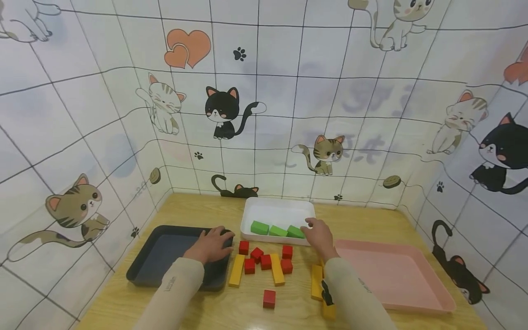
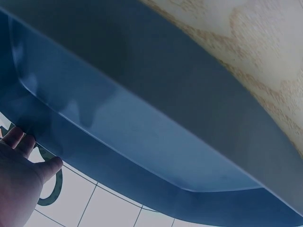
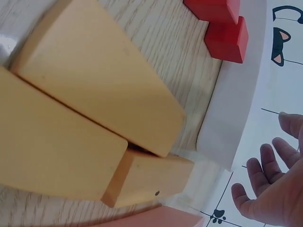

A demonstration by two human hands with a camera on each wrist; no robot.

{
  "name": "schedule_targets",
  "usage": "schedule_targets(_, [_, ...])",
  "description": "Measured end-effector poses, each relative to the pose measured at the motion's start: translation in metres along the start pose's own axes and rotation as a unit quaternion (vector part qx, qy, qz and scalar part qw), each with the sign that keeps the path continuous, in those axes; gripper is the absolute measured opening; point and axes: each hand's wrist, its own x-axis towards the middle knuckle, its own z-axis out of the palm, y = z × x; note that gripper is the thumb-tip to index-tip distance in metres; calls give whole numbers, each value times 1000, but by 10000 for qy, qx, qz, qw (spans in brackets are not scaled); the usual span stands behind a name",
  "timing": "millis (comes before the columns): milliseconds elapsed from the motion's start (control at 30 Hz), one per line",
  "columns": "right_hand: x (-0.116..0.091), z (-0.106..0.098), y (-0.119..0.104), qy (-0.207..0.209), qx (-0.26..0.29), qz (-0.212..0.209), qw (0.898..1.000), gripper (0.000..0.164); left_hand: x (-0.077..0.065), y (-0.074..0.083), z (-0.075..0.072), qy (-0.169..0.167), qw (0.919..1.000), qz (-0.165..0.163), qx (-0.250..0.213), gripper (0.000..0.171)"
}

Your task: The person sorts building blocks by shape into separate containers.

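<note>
My left hand (image 1: 213,245) rests over the far right corner of the dark blue-grey tray (image 1: 138,257); in the left wrist view its fingers lie loosely at the tray's rim (image 2: 118,153). The white tray (image 1: 278,206) holds green blocks in a row along its near side: a left one (image 1: 259,228), a middle one (image 1: 278,231) and a right one (image 1: 294,232). My right hand (image 1: 321,237) is at that tray's near right corner, fingertips close to the right green block. The right wrist view shows this hand (image 3: 274,184) with loosely bent fingers and nothing between them.
Several red cubes (image 1: 266,262) lie between the trays, with one red cube (image 1: 269,299) nearer the front. Yellow bars (image 1: 237,270) lie among them, and more yellow bars (image 1: 316,282) sit beside my right forearm. A pink tray (image 1: 396,275) stands at the right.
</note>
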Motion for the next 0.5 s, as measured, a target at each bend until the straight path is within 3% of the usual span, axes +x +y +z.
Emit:
schedule_targets(267, [-4,-6,5,216,-100,-257,9994,44,0,1,-2,-17,10000,-10,-1,51])
schedule_targets(500, [-14,-13,3,235,9,-173,9996,43,0,0,0,-28,10000,8,-59,53])
